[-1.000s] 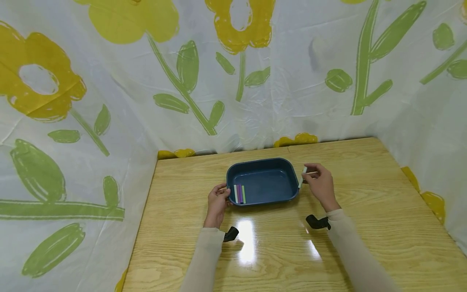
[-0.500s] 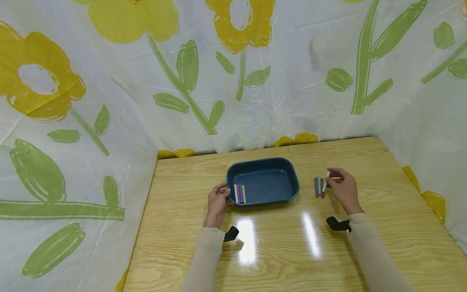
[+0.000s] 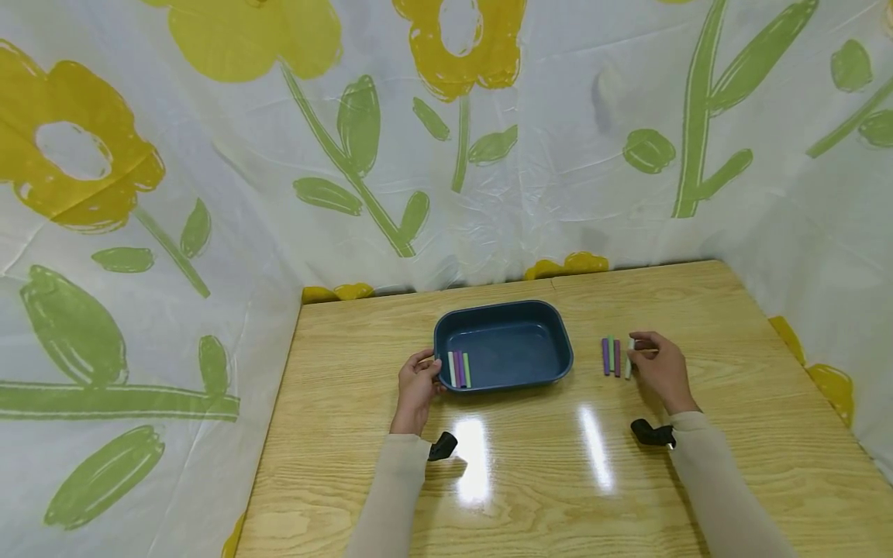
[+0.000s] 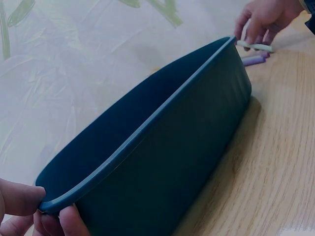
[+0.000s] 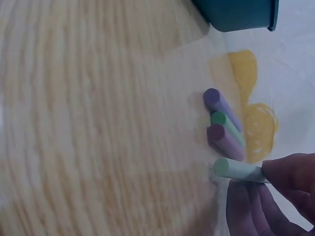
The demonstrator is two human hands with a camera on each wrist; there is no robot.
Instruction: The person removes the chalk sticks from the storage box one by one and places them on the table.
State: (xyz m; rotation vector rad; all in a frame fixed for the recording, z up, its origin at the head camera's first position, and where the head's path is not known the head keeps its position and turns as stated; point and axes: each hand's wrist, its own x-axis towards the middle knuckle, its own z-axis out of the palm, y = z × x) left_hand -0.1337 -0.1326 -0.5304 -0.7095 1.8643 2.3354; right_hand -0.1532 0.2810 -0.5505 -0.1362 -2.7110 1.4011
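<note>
My left hand [image 3: 415, 394] grips the left end of a dark blue plastic basin [image 3: 519, 358], thumb over the rim and fingers beneath it. Inside, at the near left corner, lie white, purple and green chalk sticks [image 3: 459, 370] side by side. My right hand [image 3: 663, 370] pinches a whitish stick of chalk [image 5: 236, 169] between thumb and fingers, low over the table. Just left of it lies a row of a purple chalk [image 5: 219, 103], a green chalk [image 5: 225, 123] and a dark reddish-purple chalk [image 5: 224, 140]. A small gap separates the held chalk from this row.
The wooden table [image 3: 335, 480] shows light reflections near its front. A white cloth with printed flowers [image 3: 558, 194] hangs behind it and along both sides. Black wrist camera mounts [image 3: 652, 432] stick out from both wrists.
The right hand has carried the whitish chalk from the basin's right rim rightward, past the chalk row, and down to the row's right side. The left hand and the basin have stayed put.
</note>
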